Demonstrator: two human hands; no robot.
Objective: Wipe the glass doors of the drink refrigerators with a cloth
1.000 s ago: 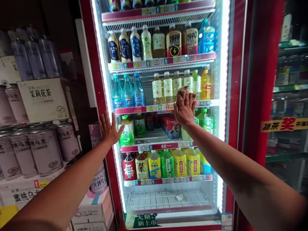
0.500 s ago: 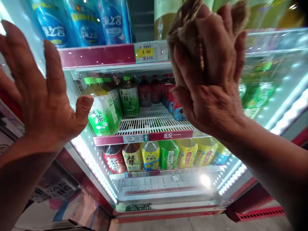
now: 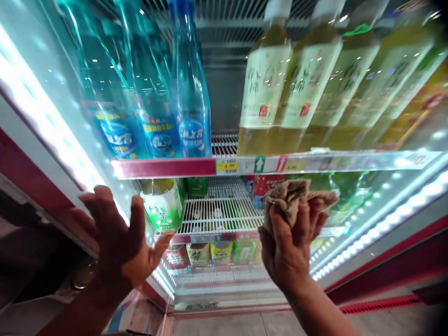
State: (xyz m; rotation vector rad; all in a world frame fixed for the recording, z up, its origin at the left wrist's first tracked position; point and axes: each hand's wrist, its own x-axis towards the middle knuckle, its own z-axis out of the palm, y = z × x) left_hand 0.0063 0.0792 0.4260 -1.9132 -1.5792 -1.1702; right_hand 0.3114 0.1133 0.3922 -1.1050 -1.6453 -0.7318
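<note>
Bunched in my right hand [image 3: 292,247] is a brown cloth [image 3: 292,200], raised in front of the right part of the cooler, just below the upper shelf's price strip [image 3: 164,168]. My left hand [image 3: 122,242] is empty, its fingers spread, at the left side near a green tea bottle [image 3: 161,205]. Whether it touches a surface cannot be made out. Blue bottles [image 3: 191,93] stand on the upper shelf at left, and pale-labelled yellow bottles [image 3: 266,88] stand at right.
Bright light strips [image 3: 38,112] run down both sides of the cooler. A wire shelf [image 3: 224,214] lies between the hands. Lower down, a row of bottles [image 3: 221,253] stands on another shelf. Grey floor [image 3: 245,324] shows at the bottom.
The view has tilted up, showing more of the upper shelf. Both hands now appear lower and smaller in the picture. The cloth remains in my right hand, and my left hand stays spread.
</note>
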